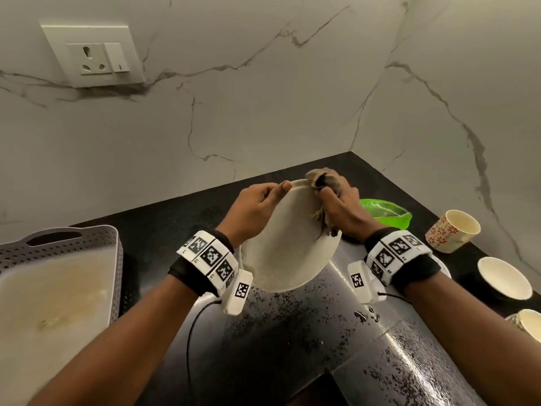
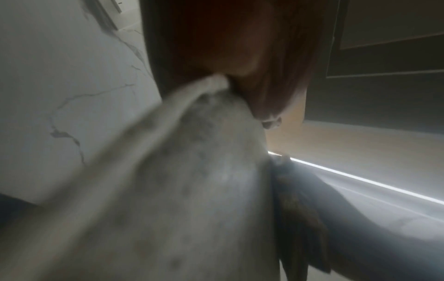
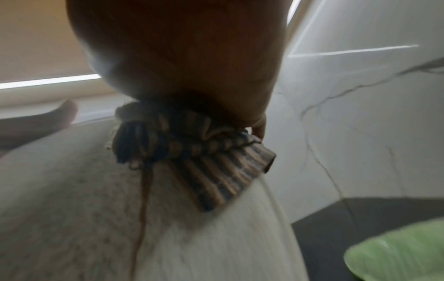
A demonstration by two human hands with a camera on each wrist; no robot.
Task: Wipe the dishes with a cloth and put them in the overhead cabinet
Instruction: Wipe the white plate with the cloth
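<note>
A round white speckled plate is held tilted above the black counter. My left hand pinches its upper left rim, thumb on the near face. My right hand grips a bunched brown striped cloth and presses it against the plate's upper right rim. In the left wrist view the plate fills the frame, blurred, under my fingers. The right wrist view shows the cloth folded over the plate below my palm.
A grey perforated tray stands at the left. A green dish lies behind my right hand. A floral paper cup and two white bowls sit at the right. Marble walls meet in the corner, with a socket upper left.
</note>
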